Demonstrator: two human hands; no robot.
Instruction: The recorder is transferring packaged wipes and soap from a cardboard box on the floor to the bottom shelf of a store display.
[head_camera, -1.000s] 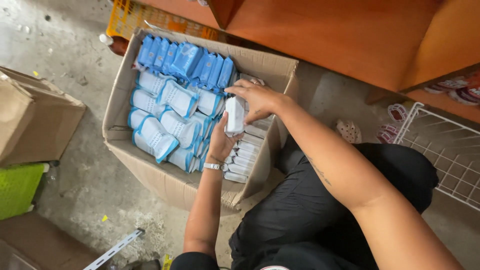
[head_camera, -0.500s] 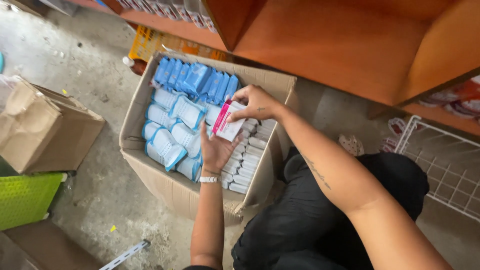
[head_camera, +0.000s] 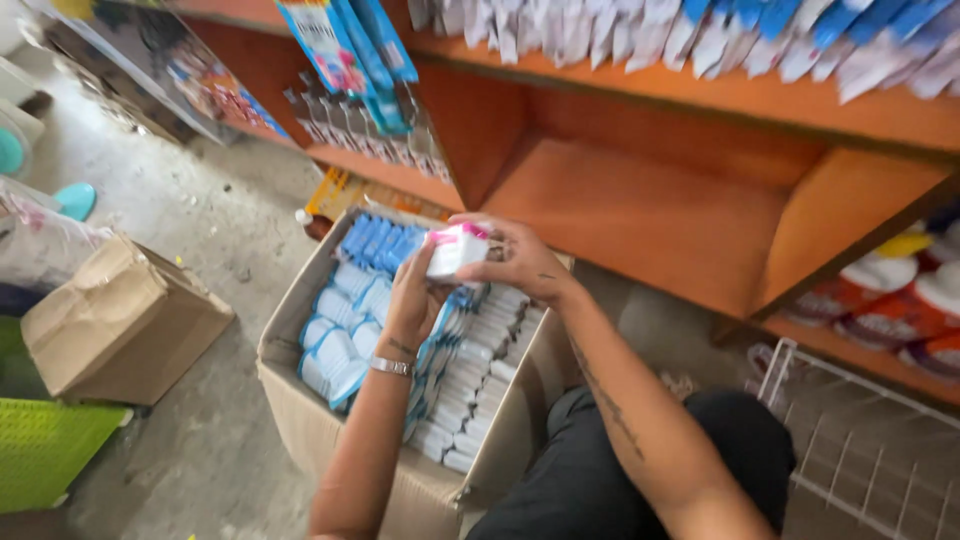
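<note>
Near the centre of the frame, both hands close around a small white-and-pink pack (head_camera: 455, 250), the left hand (head_camera: 420, 290) cupping it from below and the right hand (head_camera: 515, 258) gripping its far end. It is lifted just above the open cardboard box (head_camera: 300, 400) of blue-and-white packs (head_camera: 345, 340), in front of the bare orange shelf (head_camera: 640, 215). The step in hand looks like lifting stock out; setting it down calls for a level carry.

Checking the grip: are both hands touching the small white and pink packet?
Touching. The head view shows the left hand under the small white and pink packet and the right hand wrapped round its right end.
</note>
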